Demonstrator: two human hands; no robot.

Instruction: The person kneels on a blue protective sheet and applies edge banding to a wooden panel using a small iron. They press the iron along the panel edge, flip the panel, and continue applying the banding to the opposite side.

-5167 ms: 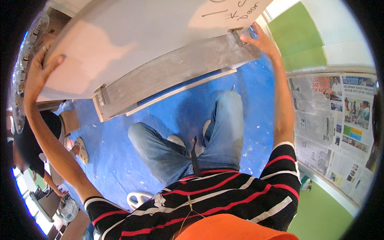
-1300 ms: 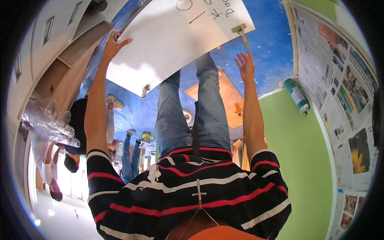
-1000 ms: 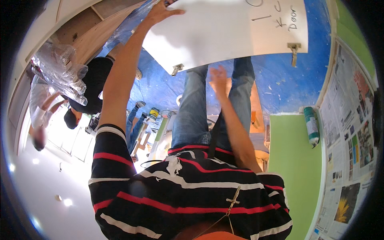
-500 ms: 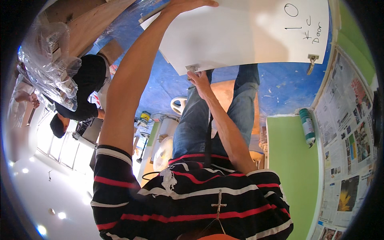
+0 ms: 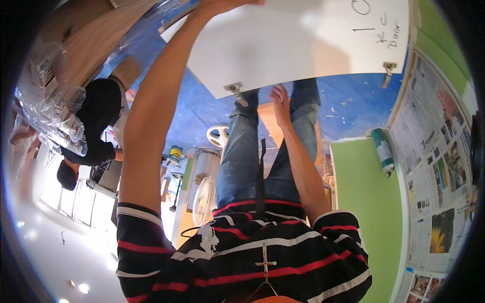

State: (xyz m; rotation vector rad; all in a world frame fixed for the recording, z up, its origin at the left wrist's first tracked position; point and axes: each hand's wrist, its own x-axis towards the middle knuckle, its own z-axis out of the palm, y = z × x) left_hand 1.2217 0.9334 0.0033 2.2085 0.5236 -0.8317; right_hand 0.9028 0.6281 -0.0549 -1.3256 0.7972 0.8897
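A white cabinet door panel [image 5: 283,45] with dark handwriting spans the top of the view. My left hand [image 5: 225,5] grips it at its upper left edge, partly cut off by the frame. Two metal hinges are mounted along the panel's near edge: the left hinge [image 5: 235,90] and the right hinge [image 5: 389,70], with their arms sticking out past the edge. Just off that edge, between the hinges and closer to the left one, my right hand [image 5: 280,98] is free of the panel. Its fingers are loosely bent and apart, with nothing visible in them.
Blue sheeting [image 5: 348,108] covers the floor. A green can-like tube [image 5: 382,151] is beside a green board [image 5: 369,202] on the right, near newspaper sheets [image 5: 424,166]. To the left are a white fan [image 5: 204,201], a small tub [image 5: 175,154], clear plastic wrapping [image 5: 53,101] and another person [image 5: 98,116].
My right hand has let go of the left hinge and moved right, away from it. That hinge's arm now shows extended. The panel has shifted slightly up and left in the view.
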